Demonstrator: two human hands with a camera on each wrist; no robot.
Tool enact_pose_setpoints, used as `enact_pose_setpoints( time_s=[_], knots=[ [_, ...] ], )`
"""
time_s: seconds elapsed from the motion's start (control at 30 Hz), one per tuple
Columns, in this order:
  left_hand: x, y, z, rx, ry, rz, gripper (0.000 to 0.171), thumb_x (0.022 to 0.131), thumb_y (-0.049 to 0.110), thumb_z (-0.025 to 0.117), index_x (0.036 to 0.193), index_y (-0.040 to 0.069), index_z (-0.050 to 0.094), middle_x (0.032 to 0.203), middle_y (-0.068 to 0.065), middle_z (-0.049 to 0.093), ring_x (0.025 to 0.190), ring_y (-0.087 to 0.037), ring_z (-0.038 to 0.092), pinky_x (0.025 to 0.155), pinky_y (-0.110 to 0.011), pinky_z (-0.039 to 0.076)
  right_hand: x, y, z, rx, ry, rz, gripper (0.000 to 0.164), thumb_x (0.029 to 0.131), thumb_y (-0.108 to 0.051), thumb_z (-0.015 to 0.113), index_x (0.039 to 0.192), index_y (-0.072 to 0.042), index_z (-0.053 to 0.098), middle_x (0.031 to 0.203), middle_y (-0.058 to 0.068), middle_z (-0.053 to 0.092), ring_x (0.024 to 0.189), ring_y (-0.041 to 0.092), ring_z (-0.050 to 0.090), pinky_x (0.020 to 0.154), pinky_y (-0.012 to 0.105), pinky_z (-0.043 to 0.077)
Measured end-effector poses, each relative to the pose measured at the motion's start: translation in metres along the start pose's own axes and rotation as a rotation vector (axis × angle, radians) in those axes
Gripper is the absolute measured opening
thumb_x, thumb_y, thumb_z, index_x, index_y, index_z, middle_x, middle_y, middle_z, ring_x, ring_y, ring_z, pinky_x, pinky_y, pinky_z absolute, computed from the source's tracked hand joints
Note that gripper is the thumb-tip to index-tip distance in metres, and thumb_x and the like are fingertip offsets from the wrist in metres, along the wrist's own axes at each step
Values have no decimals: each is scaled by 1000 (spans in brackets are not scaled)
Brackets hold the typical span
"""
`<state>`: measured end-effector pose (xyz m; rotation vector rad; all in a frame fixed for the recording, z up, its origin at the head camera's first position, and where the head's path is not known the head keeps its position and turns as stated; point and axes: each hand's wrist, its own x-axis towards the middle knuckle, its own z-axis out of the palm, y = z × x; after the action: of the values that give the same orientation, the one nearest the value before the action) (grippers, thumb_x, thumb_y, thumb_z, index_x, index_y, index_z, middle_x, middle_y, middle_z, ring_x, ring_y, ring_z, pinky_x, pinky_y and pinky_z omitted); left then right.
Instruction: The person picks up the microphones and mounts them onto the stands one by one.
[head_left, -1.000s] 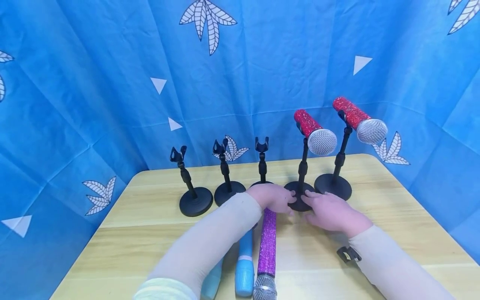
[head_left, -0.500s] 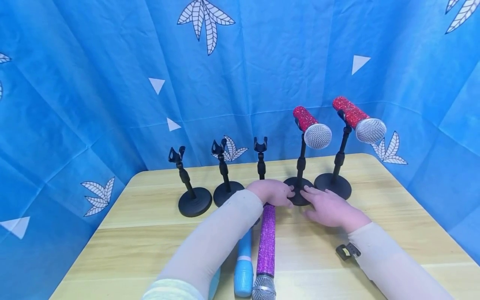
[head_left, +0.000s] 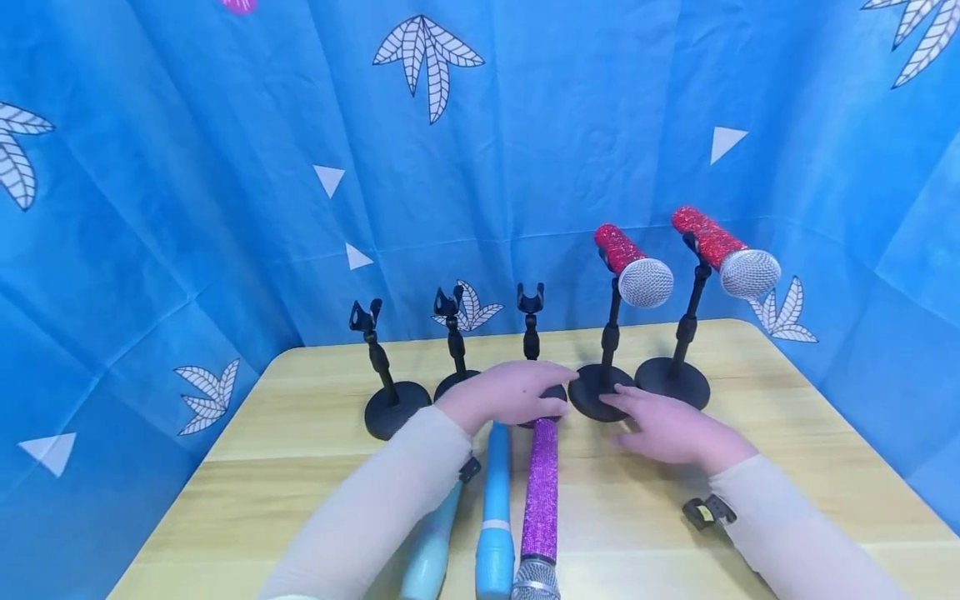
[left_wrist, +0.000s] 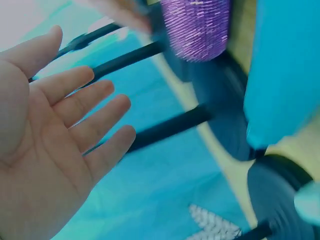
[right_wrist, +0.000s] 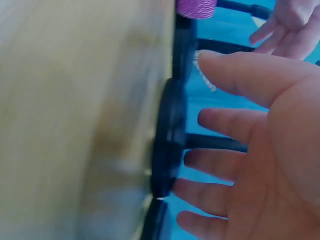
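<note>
In the head view my left hand [head_left: 510, 392] hovers with extended fingers over the base of the middle microphone stand [head_left: 530, 298]. The left wrist view shows that palm [left_wrist: 55, 135] with nothing in it. My right hand [head_left: 675, 429] has its fingers straight at the round base of another stand [head_left: 598, 392], which carries a red glitter microphone [head_left: 618, 248]. In the right wrist view, the fingertips [right_wrist: 182, 190] are at that base's edge; contact is hard to tell. A purple glitter microphone [head_left: 540, 500] lies below my left hand, beside a blue microphone [head_left: 496, 508].
A second red microphone [head_left: 708, 235] sits on the far-right stand [head_left: 672, 382]. Two stands with bare clips, the leftmost [head_left: 397, 410] and its neighbor [head_left: 456, 333], stand at left. A light blue microphone [head_left: 433, 546] lies partly behind my left forearm. Blue curtain [head_left: 225, 167] surrounds the wooden table [head_left: 262, 467].
My left hand has moved left, away from the base of the stand with the nearer red microphone, and its fingers have straightened. That stand has shifted slightly back. My right hand stays beside it.
</note>
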<state>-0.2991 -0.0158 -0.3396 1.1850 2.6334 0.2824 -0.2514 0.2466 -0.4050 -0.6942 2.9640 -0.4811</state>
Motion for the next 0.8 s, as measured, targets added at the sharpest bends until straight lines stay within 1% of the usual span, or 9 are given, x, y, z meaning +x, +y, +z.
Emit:
enact_pose_setpoints(
  time_s=[0.1, 0.17, 0.27, 0.33, 0.43, 0.53, 0.63, 0.8],
  knots=[
    [-28, -12, -10, -83, 95, 6, 59, 103, 48, 54, 156, 25, 41, 157, 6, 42, 145, -14, 36, 116, -39, 32, -2, -9, -9, 24, 7, -20, 64, 91, -27, 73, 149, -15, 51, 154, 22, 41, 130, 43, 52, 102, 59, 44],
    [-44, -21, -14, -155, 158, -18, 59, 103, 50, 53, 156, 27, 40, 157, 6, 41, 145, -15, 37, 115, -41, 33, -3, -18, -14, 21, 17, -41, 65, 91, -27, 74, 151, -20, 50, 156, 19, 40, 133, 42, 50, 102, 59, 44],
    [-62, -37, -14, -275, 280, -57, 59, 103, 48, 55, 157, 31, 38, 156, 8, 42, 142, -16, 41, 112, -44, 37, -5, -36, -18, -28, 34, -119, 65, 91, -28, 76, 150, -24, 50, 157, 12, 40, 138, 39, 45, 105, 57, 43],
    [-70, -47, -10, -371, 364, -77, 59, 103, 46, 55, 157, 32, 36, 155, 7, 43, 139, -17, 44, 111, -44, 38, -4, -50, -20, -56, 46, -192, 63, 90, -26, 77, 148, -24, 53, 157, 11, 41, 139, 37, 44, 106, 56, 42],
    [-75, -60, -5, -461, 471, -95, 61, 103, 45, 56, 158, 34, 31, 152, 7, 45, 137, -16, 46, 110, -45, 40, -1, -69, -22, -93, 63, -298, 61, 87, -22, 80, 143, -24, 58, 154, 11, 44, 137, 34, 46, 106, 53, 43],
    [-76, -67, -5, -503, 531, -103, 62, 103, 46, 56, 158, 32, 30, 152, 7, 45, 137, -16, 45, 111, -46, 39, 5, -83, -20, -122, 78, -370, 59, 84, -19, 82, 140, -24, 61, 152, 12, 47, 137, 34, 46, 107, 53, 42],
    [-78, -72, -8, -529, 576, -84, 62, 104, 44, 55, 158, 27, 31, 153, 5, 45, 137, -15, 45, 112, -46, 38, 9, -94, -14, -155, 61, -426, 58, 84, -19, 82, 138, -26, 63, 151, 10, 49, 138, 33, 45, 108, 53, 41],
    [-80, -78, -10, -571, 596, -84, 62, 105, 44, 54, 158, 20, 32, 154, 3, 44, 137, -16, 46, 111, -46, 38, 11, -106, 0, -177, -43, -499, 57, 83, -16, 81, 137, -25, 64, 148, 7, 53, 139, 32, 45, 109, 50, 41]
  ],
)
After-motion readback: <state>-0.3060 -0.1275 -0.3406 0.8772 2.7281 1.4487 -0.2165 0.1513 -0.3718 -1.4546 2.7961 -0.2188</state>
